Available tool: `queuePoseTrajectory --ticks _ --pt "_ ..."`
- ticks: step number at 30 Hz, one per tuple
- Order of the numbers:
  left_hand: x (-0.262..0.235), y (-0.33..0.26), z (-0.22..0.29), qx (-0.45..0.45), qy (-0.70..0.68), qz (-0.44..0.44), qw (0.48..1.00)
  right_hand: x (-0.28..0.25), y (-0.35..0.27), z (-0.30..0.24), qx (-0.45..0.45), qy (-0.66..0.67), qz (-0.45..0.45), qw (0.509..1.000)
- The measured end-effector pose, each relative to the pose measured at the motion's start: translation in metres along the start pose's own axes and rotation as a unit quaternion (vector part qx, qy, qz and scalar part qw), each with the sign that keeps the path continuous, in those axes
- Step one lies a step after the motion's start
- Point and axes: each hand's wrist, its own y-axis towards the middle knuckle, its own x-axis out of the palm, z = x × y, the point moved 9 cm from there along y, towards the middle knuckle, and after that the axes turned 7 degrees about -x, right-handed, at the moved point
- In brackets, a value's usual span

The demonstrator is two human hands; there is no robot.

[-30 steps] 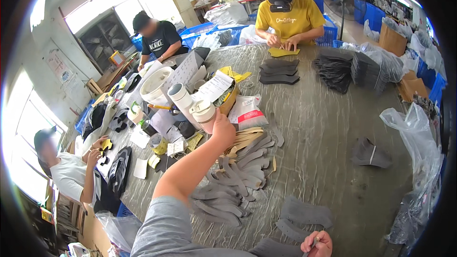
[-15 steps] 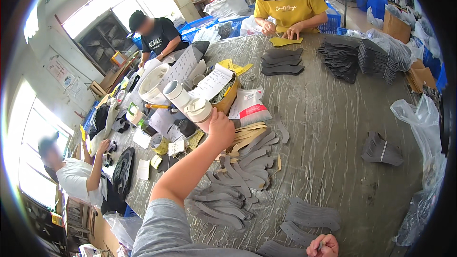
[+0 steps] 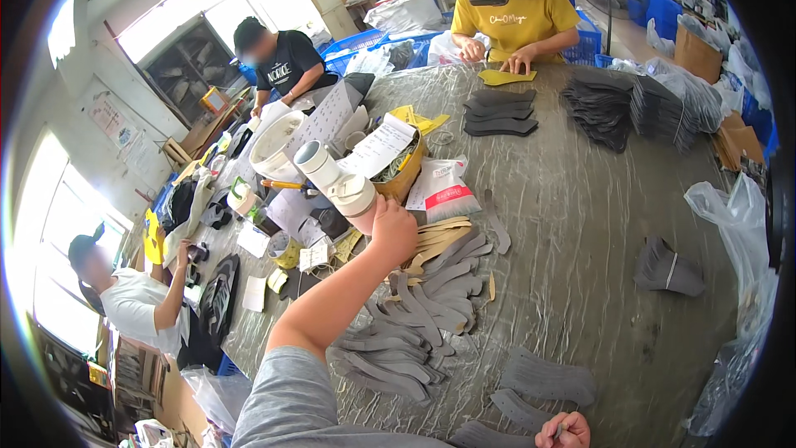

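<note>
My left arm reaches out over the table. At its end my left hand [image 3: 393, 228] is closed around the side of a pinkish cup with a cream lid [image 3: 352, 195]. A white tumbler [image 3: 317, 164] stands right behind that cup. Near the lower edge my right hand [image 3: 564, 430] is closed in a pinch, with something small and dark at the fingertips that I cannot make out. Beside it lie a single curved grey strip [image 3: 520, 411] and a fanned stack of grey strips [image 3: 547, 376]. Loose grey strips [image 3: 385, 353] are heaped below my left forearm.
A white packet with a red band [image 3: 448, 191] and a yellow basket [image 3: 405, 172] are near the cup. Tan strips [image 3: 439, 241] lie close by. A banded grey bundle [image 3: 670, 268] sits at the right. Across the table a person in yellow [image 3: 524, 12] handles a yellow piece; two others work at the left.
The view has shifted slightly, moving the scene a little right and down. My left hand stays on the cup and my right hand keeps its pinch.
</note>
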Motion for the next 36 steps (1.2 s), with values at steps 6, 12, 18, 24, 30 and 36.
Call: queuePoseTrajectory --ticks 6,12,18,24,30,36 --pt "-0.004 -0.011 0.0 0.005 -0.021 -0.026 0.999 0.0 0.0 0.0 0.0 -0.004 0.001 1.0" --pt "-0.016 -0.028 -0.001 0.012 -0.016 -0.027 0.999 -0.003 0.0 0.002 0.005 0.009 0.007 1.0" --pt "-0.029 0.005 -0.009 -0.013 -0.061 -0.045 0.997 -0.006 -0.001 0.006 0.019 0.03 0.015 0.999" --pt "0.051 0.099 -0.095 -0.242 -0.027 -0.261 0.934 -0.005 0.0 0.004 0.017 0.036 0.005 0.999" --pt "0.086 0.113 -0.08 -0.296 -0.19 -0.346 0.87 -0.008 0.001 0.004 0.007 0.053 -0.009 0.999" --pt "0.036 0.106 -0.062 -0.343 -0.22 -0.239 0.882 -0.012 0.001 0.007 0.026 0.061 0.002 0.998"
